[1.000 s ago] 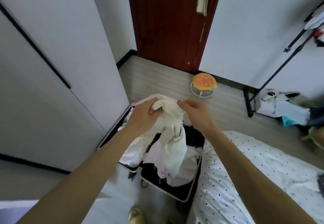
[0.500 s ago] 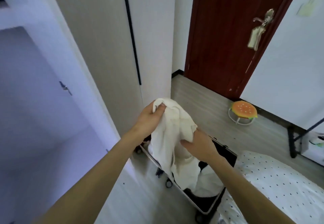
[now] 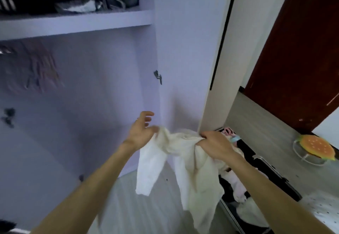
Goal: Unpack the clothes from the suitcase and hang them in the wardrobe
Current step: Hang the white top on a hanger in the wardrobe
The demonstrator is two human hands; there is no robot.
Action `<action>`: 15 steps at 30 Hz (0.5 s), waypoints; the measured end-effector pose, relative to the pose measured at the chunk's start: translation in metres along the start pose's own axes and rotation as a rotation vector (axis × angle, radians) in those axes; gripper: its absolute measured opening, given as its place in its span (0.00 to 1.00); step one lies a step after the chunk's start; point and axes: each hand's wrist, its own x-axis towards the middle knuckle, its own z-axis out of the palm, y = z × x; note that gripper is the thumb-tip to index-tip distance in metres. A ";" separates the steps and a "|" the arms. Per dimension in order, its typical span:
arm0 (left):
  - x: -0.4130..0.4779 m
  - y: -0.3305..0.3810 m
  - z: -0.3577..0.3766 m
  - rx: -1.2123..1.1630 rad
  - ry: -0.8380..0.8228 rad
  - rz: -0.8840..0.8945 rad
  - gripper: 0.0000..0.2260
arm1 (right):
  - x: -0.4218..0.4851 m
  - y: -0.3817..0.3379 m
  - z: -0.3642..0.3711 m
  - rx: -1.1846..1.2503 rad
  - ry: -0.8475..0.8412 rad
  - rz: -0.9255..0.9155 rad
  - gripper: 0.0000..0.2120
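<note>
I hold a cream-white garment (image 3: 190, 162) stretched between both hands in front of the open wardrobe (image 3: 102, 90). My left hand (image 3: 142, 131) pinches its left end with the lower fingers while the index finger stands free, and one sleeve hangs below it. My right hand (image 3: 215, 145) grips a bunch of the cloth from above. The rest of the garment hangs down over the floor. Below my right arm lies the open black suitcase (image 3: 266, 169), with white and pink clothes still in it.
The wardrobe shelf (image 3: 77, 23) carries dark folded clothes, and a blurred garment (image 3: 29, 67) hangs at the left below it. The opened wardrobe door (image 3: 185, 50) stands between me and the red room door (image 3: 297, 54). A burger-shaped stool (image 3: 316, 147) and a dotted bedsheet (image 3: 326, 210) are at the right.
My view has swung left from the suitcase to the open wardrobe interior. Both hands lifted the garment out of the suitcase and spread it apart sideways.
</note>
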 end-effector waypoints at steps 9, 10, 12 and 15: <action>-0.021 -0.019 -0.022 0.307 -0.073 0.083 0.26 | 0.040 -0.089 -0.005 -0.006 -0.046 -0.200 0.12; -0.021 -0.017 -0.028 0.363 -0.050 0.096 0.25 | 0.044 -0.093 -0.005 -0.006 -0.040 -0.211 0.12; -0.018 -0.013 -0.041 0.499 -0.026 0.115 0.16 | 0.055 -0.097 -0.004 0.006 -0.028 -0.229 0.12; -0.016 -0.010 -0.056 0.760 0.009 0.090 0.10 | 0.071 -0.102 -0.005 -0.008 -0.009 -0.252 0.11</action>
